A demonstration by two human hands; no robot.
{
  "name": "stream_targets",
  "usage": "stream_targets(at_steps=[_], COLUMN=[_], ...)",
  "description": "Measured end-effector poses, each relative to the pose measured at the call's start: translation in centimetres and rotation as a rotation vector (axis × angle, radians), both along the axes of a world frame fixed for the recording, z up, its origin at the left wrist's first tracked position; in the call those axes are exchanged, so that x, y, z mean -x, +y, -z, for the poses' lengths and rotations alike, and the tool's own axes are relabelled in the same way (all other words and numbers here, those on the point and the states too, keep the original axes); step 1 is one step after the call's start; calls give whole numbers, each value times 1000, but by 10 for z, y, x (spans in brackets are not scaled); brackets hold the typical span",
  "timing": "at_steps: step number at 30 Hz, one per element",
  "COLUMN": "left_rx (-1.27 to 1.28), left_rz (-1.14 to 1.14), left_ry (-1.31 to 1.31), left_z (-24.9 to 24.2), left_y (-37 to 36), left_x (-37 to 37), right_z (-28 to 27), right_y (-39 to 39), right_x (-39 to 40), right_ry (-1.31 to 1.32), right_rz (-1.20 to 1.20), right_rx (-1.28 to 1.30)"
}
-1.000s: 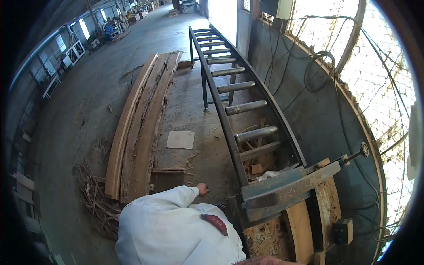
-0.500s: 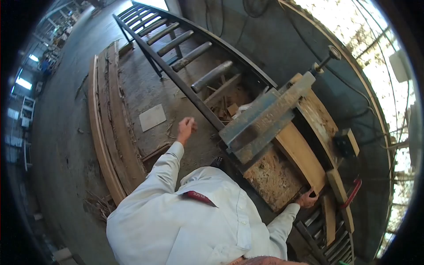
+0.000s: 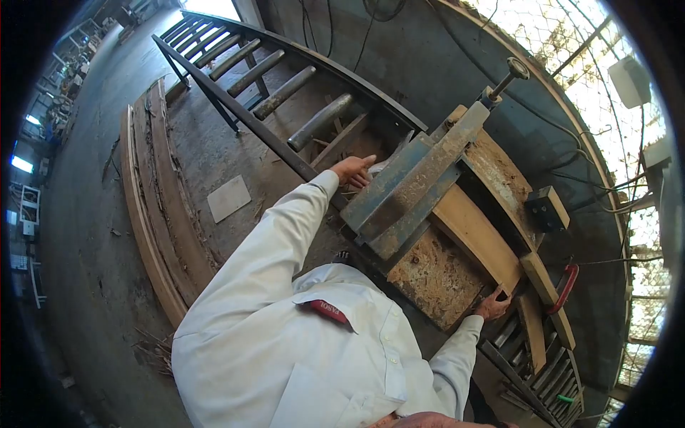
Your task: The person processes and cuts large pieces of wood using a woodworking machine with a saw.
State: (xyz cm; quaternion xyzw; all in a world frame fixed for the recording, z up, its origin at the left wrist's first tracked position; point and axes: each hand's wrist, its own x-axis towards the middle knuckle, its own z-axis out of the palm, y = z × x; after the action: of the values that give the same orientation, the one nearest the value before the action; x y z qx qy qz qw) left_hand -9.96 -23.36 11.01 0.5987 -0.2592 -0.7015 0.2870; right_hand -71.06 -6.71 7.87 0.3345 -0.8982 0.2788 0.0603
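- The bare left hand (image 3: pixel 353 171), fingers apart and seemingly holding nothing, is close to the blue-grey, worn metal beam (image 3: pixel 421 184); fingers could be pinched if they slip under it.
- The bare right hand (image 3: pixel 492 304) touches the near end of the light-brown, long wooden plank (image 3: pixel 477 234); whether its fingers clamp it, I cannot tell.
- Uneven pressure from this one end could, I think, turn the plank sideways.
- The plank lies beside the rusty, dust-covered metal table surface (image 3: pixel 444 274), its far part hidden by the beam.
- Its visible face looks flat and fairly clean.
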Motion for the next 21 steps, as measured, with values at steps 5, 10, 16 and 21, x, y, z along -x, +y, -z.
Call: stream_targets(at_steps=[5,10,16,21], left_rx=[93,315,645,643], left_rz=[40,107,196,198], left_ry=[125,138,2,-330], left_z=[23,16,15,-8], left_y=[-12,17,31,15], left_x=[17,5,0,-7], right_z=[-5,0,-3,-2], right_y=[-1,-3,-2,-3], right_x=[-8,-4,-9,-7], right_ry=[16,24,10,-16], right_rz=[-5,3,34,33], right_rx=[20,1,-26,-42])
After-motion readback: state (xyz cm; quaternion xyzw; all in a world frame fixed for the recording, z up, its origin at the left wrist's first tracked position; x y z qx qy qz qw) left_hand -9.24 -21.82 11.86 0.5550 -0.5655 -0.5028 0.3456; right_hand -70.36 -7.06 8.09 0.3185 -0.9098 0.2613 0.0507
